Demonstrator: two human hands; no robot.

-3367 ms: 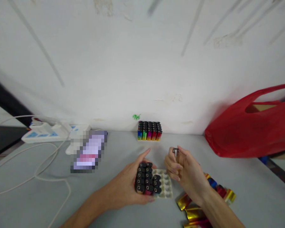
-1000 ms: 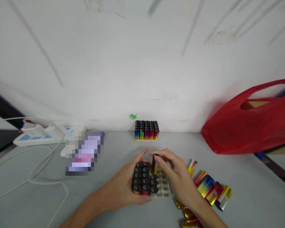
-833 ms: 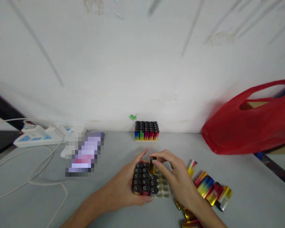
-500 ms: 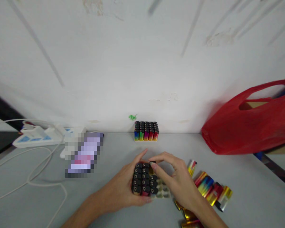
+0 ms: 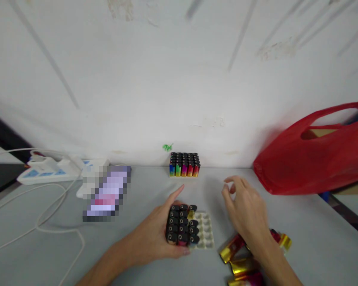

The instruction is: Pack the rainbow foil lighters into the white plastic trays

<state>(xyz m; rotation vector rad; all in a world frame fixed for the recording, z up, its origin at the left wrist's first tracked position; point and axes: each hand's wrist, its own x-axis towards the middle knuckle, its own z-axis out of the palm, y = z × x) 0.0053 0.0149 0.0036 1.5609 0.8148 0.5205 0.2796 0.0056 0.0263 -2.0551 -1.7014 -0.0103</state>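
My left hand (image 5: 155,234) is wrapped round a block of lighters (image 5: 179,226) with black tops, standing upright in a white tray of lighters (image 5: 207,230). Its thumb lies along the near side and a finger stretches past the far corner. Lighters fill the tray's left columns; bare sockets show on the right. The far lighter of the third column has a gap in front of it. My right hand (image 5: 247,206) hovers to the right of the tray, with thumb and forefinger curled but apart and nothing visible between them. Beneath its wrist lie loose shiny lighters (image 5: 243,266), partly hidden.
A full block of colourful lighters (image 5: 185,170) stands against the wall. On the left are a phone (image 5: 109,192), a power strip (image 5: 50,172) and white cables (image 5: 65,230). A red bag (image 5: 310,159) sits at the right.
My right hand has let go of the lighter in the third column and moved right and away from the tray, over the loose lighters. My left hand stays round the block.
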